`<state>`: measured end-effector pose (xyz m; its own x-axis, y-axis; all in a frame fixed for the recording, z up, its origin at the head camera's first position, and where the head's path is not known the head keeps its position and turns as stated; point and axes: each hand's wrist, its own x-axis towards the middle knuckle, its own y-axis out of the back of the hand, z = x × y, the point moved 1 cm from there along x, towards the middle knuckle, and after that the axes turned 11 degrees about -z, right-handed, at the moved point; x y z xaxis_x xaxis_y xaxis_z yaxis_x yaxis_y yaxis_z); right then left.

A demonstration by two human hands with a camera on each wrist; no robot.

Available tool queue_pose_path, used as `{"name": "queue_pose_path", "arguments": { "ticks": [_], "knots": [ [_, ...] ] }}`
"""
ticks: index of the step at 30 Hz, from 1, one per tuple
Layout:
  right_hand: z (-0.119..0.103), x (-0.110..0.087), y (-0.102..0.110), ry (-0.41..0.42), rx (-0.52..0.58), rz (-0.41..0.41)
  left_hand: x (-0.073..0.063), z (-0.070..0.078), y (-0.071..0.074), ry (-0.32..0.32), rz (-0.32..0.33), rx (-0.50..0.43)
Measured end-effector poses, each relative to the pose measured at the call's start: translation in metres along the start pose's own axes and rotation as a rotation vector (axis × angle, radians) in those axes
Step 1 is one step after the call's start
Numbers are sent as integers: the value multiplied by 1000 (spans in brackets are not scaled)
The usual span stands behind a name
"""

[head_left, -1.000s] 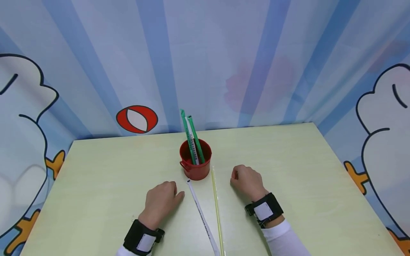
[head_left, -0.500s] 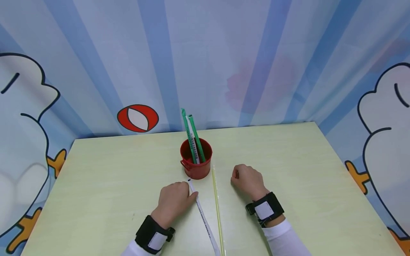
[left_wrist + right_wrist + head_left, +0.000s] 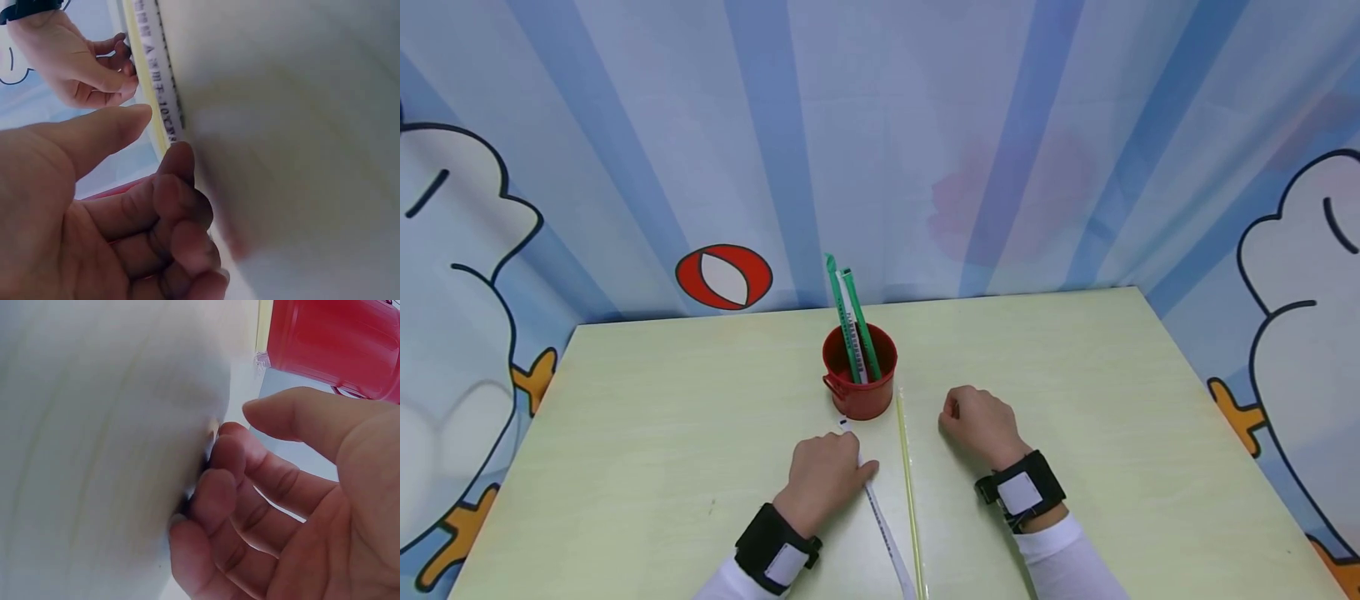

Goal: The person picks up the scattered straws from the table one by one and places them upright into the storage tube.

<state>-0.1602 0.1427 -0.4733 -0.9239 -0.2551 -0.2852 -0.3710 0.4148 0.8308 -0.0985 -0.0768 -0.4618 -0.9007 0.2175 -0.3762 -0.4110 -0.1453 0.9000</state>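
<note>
A long thin white stick with black print, perhaps a wrapped straw, lies on the table. My left hand is over its far part, with thumb and index finger apart beside it. In the left wrist view the printed stick passes just beyond those fingertips, and no grip shows. A thin yellow stick in clear wrap lies to its right. Farther right, my right hand rests on the table, fingers loosely curled. The right wrist view shows nothing held between those fingers.
A small red bucket stands beyond the two sticks, with green and white wrapped sticks leaning in it. The pale wooden table ends at a blue striped curtain printed with cartoon figures.
My left hand has moved right and come over the white printed stick, which was uncovered before. The stick, the bucket and my right hand look unmoved.
</note>
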Motion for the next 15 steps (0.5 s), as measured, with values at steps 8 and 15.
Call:
{"name": "queue_pose_path", "arguments": {
  "ticks": [8, 15],
  "knots": [
    [0, 0, 0, 1, 4, -4, 2, 1, -3, -11, 17, 16],
    [0, -1, 1, 24, -3, -10, 2, -5, -5, -37, 61, -1]
  ]
}}
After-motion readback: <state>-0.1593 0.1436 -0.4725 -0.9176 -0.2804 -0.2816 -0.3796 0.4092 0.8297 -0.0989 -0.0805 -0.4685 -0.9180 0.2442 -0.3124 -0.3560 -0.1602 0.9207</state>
